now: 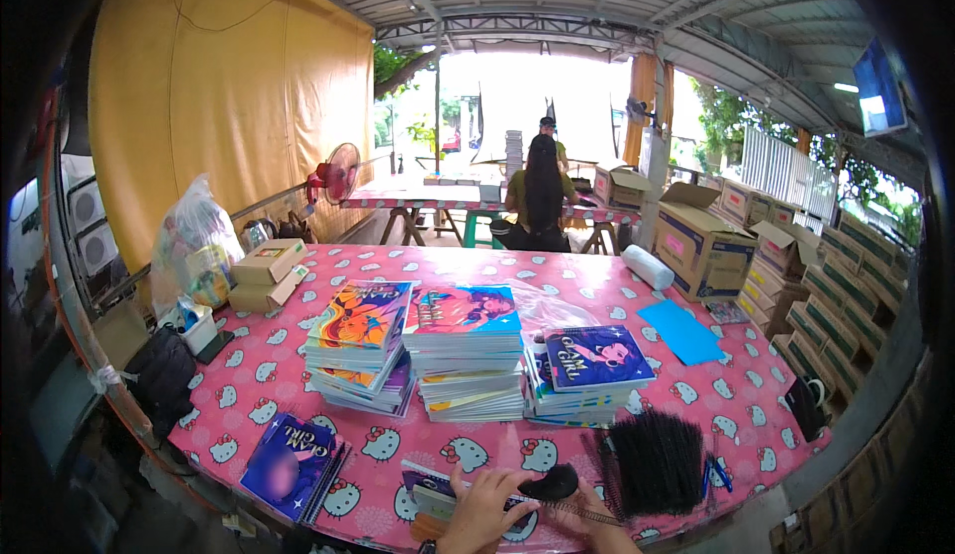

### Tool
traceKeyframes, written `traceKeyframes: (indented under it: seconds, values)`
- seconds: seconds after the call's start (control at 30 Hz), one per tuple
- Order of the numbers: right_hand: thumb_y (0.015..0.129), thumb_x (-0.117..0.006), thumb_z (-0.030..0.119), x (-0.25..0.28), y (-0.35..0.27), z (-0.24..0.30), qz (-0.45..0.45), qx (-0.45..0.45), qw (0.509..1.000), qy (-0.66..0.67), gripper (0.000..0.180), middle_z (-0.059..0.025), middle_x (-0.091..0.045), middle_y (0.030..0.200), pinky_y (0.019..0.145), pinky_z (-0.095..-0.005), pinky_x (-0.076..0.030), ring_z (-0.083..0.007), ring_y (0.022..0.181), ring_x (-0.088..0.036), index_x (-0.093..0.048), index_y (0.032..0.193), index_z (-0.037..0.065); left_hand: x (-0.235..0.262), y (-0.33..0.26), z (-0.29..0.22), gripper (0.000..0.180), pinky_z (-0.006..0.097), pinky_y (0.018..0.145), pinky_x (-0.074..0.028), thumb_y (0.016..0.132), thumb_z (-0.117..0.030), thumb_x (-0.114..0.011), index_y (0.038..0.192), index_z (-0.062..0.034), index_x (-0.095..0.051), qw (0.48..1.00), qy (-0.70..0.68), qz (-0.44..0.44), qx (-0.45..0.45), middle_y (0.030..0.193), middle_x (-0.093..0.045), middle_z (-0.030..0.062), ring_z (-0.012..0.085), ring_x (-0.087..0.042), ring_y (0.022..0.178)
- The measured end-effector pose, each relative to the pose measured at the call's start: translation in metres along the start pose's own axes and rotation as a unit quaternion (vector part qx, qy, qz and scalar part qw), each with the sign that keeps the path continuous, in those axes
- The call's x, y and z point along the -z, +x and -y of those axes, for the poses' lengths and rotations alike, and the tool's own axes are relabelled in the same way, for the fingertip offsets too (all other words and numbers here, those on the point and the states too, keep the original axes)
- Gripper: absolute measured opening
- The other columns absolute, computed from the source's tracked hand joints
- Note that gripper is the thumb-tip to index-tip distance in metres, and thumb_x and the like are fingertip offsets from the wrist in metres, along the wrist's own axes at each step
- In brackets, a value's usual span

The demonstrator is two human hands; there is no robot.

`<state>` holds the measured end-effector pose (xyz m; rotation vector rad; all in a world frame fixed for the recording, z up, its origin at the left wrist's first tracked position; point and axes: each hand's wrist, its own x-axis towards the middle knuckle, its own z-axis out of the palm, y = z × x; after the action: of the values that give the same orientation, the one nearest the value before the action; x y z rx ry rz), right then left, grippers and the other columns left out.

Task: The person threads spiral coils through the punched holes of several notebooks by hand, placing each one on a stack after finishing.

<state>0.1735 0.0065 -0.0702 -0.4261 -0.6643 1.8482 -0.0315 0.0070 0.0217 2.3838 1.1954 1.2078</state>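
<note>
Low in the middle, my left hand (pixel 487 506) is closed on a small stack of printed notebook sheets (pixel 434 499), its fingers pressing along the sheets' right side. My right hand (pixel 589 520) is beside it, with a thin dark spiral coil (pixel 587 513) across its fingers. A black rounded object (pixel 551 482) sits between my hands; its kind is unclear. On the right, close to my right hand, lies a heap of black spiral coils (pixel 655 462). A spiral-bound notebook (pixel 286 468) with a dark blue cover lies to my left.
Beyond my hands stand three stacks of notebooks: left (pixel 358 340), middle (pixel 464 360) and right (pixel 593 365). Blue pens (pixel 713 474) lie past the coils. A blue sheet (pixel 682 332) and cardboard boxes (pixel 701 251) are at right. Another person (pixel 542 191) sits farther back.
</note>
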Motion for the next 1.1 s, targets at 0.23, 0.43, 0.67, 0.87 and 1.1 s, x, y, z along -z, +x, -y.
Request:
traceKeyframes:
  seconds: [0.23,0.43,0.67,0.87,1.1]
  values:
    - [0.084,-0.059,0.047,-0.006,0.0,0.038,0.043,-0.01,0.974,-0.221,0.06,-0.0176,-0.056,0.117,0.088,-0.0342,-0.042,-0.0247,0.103,-0.054,-0.055,0.117,-0.002,0.019,-0.006,0.003,0.027,0.065,0.098,-0.009,0.068,-0.041,-0.072,0.082,-0.0177,-0.069,0.998,0.042,-0.047,0.025,0.085,-0.059,-0.0007,0.0194,-0.055,0.095]
    - [0.079,-0.065,0.04,-0.051,0.01,0.057,0.04,0.013,0.851,-0.524,0.047,-0.0165,-0.06,0.111,0.09,-0.0378,-0.04,-0.0254,0.102,-0.055,-0.066,0.103,-0.001,0.02,-0.018,0.024,0.03,0.067,0.099,-0.011,0.067,-0.04,-0.074,0.081,-0.0143,-0.068,0.996,0.049,0.003,0.071,0.083,-0.06,0.0,0.0198,-0.056,0.091]
    - [0.075,-0.067,0.048,-0.05,0.03,0.065,-0.014,-0.074,0.763,-0.642,0.06,-0.0213,-0.057,0.116,0.097,-0.0388,-0.037,-0.0297,0.108,-0.054,-0.065,0.099,-0.007,0.022,-0.018,0.025,0.043,0.064,0.103,-0.011,0.063,-0.039,-0.076,0.096,-0.0145,-0.065,0.997,0.019,-0.01,0.072,0.084,-0.061,0.0019,0.0212,-0.058,0.09]
    - [0.077,-0.065,0.044,-0.05,0.036,0.057,0.062,-0.016,0.811,-0.581,0.051,-0.0165,-0.062,0.106,0.094,-0.0371,-0.039,-0.0257,0.105,-0.055,-0.067,0.1,-0.001,0.019,-0.018,0.029,0.057,0.063,0.103,-0.01,0.063,-0.042,-0.076,0.108,-0.0133,-0.059,0.996,0.044,0.013,0.077,0.087,-0.062,0.0068,0.0241,-0.058,0.09]
    - [0.078,-0.066,0.04,-0.07,0.026,0.057,0.105,0.015,0.821,-0.561,0.043,-0.0152,-0.063,0.105,0.09,-0.0364,-0.041,-0.0247,0.101,-0.057,-0.068,0.098,0.002,0.019,-0.017,0.031,0.068,0.063,0.104,-0.006,0.061,-0.042,-0.078,0.117,-0.0118,-0.055,0.996,0.043,0.001,0.076,0.088,-0.061,0.0067,0.025,-0.058,0.093]
